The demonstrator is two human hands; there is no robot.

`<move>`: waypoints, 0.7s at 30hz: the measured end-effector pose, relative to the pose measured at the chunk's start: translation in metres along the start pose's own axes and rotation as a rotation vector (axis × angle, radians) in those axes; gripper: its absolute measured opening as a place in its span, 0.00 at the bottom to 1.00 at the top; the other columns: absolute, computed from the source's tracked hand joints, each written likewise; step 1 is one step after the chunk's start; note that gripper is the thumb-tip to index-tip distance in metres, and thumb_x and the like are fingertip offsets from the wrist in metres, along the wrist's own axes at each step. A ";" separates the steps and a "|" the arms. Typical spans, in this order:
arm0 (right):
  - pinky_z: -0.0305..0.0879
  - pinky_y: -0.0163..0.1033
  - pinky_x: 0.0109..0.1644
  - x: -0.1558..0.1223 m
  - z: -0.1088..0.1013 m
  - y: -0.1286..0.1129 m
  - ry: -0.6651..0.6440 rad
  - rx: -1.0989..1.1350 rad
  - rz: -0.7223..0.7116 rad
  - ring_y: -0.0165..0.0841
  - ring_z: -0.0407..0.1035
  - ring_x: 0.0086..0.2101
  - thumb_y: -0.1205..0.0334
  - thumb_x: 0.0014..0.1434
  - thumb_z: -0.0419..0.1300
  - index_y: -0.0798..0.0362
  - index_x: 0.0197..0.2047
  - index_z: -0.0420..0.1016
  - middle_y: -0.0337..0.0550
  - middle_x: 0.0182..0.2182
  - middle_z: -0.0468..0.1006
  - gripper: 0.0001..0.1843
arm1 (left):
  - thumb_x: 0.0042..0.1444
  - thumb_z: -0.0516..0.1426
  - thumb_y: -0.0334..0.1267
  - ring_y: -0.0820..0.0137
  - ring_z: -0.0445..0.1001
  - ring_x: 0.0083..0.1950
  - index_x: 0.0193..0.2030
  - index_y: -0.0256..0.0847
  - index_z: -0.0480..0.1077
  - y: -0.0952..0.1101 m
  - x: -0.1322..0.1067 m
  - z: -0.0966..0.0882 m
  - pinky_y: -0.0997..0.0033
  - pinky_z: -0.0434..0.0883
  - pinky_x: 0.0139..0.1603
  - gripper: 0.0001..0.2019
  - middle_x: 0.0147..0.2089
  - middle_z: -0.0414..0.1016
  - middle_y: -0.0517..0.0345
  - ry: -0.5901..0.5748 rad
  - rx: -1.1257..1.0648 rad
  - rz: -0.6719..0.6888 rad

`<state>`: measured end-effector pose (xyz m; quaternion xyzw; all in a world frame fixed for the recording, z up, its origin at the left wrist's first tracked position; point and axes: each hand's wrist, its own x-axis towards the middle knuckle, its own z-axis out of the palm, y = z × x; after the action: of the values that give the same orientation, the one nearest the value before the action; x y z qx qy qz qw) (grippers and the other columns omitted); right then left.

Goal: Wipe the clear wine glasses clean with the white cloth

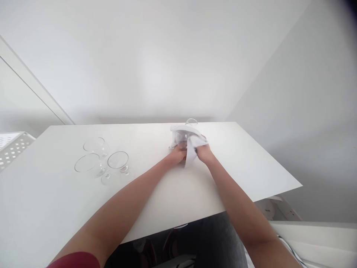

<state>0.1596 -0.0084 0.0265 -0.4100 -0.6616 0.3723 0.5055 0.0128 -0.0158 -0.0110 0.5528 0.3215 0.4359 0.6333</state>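
Note:
My left hand point(177, 155) is closed around the lower part of a clear stemmed glass point(182, 137) above the white table. A white cloth point(191, 152) drapes over the glass's rim and hangs down its near right side. Bunched cloth is gripped in my right hand point(204, 152), just right of the glass. Both hands are partly covered by the cloth and slightly blurred, so the exact finger positions are hidden. Just behind the cloth, the rim of another clear glass point(191, 121) shows.
Three clear stemmed glasses stand grouped on the left of the white table point(156, 208), the nearest to me being a small one point(124, 169). A white perforated basket point(16, 145) is at the far left. White walls border the table's back and right.

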 end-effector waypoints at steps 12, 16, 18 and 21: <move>0.72 0.43 0.37 0.011 -0.040 -0.009 0.333 0.303 0.040 0.39 0.72 0.36 0.45 0.54 0.63 0.49 0.33 0.71 0.40 0.29 0.72 0.16 | 0.57 0.65 0.50 0.77 0.62 0.21 0.35 0.44 0.59 0.019 -0.006 -0.001 0.76 0.61 0.28 0.19 0.17 0.50 0.74 -0.059 -0.223 0.112; 0.74 0.45 0.39 0.009 -0.048 -0.016 0.035 0.320 0.014 0.42 0.74 0.40 0.52 0.45 0.72 0.48 0.30 0.75 0.43 0.36 0.78 0.14 | 0.57 0.65 0.52 0.76 0.62 0.21 0.39 0.44 0.63 0.016 -0.004 -0.002 0.76 0.63 0.28 0.19 0.16 0.52 0.74 -0.042 -0.243 0.112; 0.73 0.45 0.37 0.008 -0.050 -0.016 -0.058 0.295 -0.040 0.41 0.74 0.39 0.51 0.46 0.74 0.48 0.28 0.76 0.45 0.41 0.79 0.14 | 0.55 0.66 0.51 0.76 0.63 0.21 0.39 0.44 0.64 0.014 -0.002 -0.003 0.75 0.64 0.28 0.18 0.16 0.52 0.74 -0.018 -0.256 0.113; 0.71 0.45 0.36 0.009 -0.050 -0.014 -0.104 0.150 -0.135 0.40 0.73 0.36 0.50 0.51 0.73 0.48 0.28 0.79 0.45 0.38 0.79 0.12 | 0.54 0.67 0.50 0.76 0.63 0.20 0.41 0.43 0.66 0.009 0.001 -0.004 0.75 0.64 0.28 0.18 0.16 0.52 0.74 0.009 -0.289 0.118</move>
<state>0.2050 -0.0014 0.0532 -0.3054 -0.6834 0.4067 0.5237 0.0081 -0.0137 -0.0026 0.4718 0.2252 0.5164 0.6782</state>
